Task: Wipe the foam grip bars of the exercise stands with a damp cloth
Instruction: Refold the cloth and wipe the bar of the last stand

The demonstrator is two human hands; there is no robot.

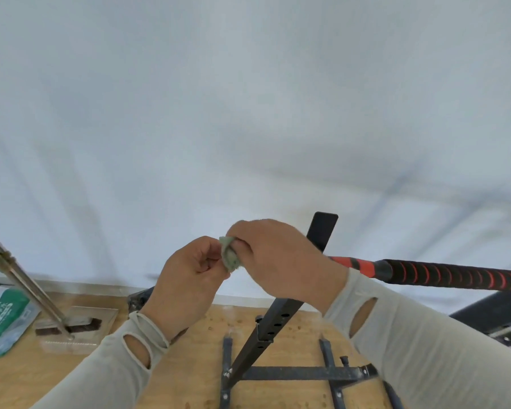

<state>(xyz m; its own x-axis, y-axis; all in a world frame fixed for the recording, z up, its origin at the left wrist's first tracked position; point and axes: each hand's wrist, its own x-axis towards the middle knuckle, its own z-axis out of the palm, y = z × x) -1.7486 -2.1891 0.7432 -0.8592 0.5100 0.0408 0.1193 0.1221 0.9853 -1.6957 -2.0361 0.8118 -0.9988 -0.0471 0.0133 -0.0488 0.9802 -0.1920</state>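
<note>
A white wall [248,98] fills most of the view, and a pale wooden floor [189,364] runs along the bottom. On that floor stands a black metal exercise stand [266,335], its upright post leaning up and away to a flat top plate behind the hands. From the post a grip bar [455,274] with black foam and red spiral stripes runs out to the right, its long axis nearly level and dropping slightly toward the right edge of the view. At the far left lie a broom-like tool [27,290] with a metal handle and a green and white packet [3,317].

The bar lies to the right of both hands and a little below them. The right hand [281,261] is the nearer one: its wrist and sleeve cross in front of the bar's inner end, near where the bar meets the post. The left hand [189,278] is farther off, left of the post.

Between the hands is a small bunched green cloth [230,255], held in the air and touching neither bar nor post. The right hand's fingers curl tightly over its upper part; the left hand pinches its lower edge between thumb and fingertips. Both hands are closed on it, as if folding or wringing it. Wiping looks not yet begun here; the next move likely calls for carrying the cloth right and down onto the foam, then sliding along the bar.
</note>
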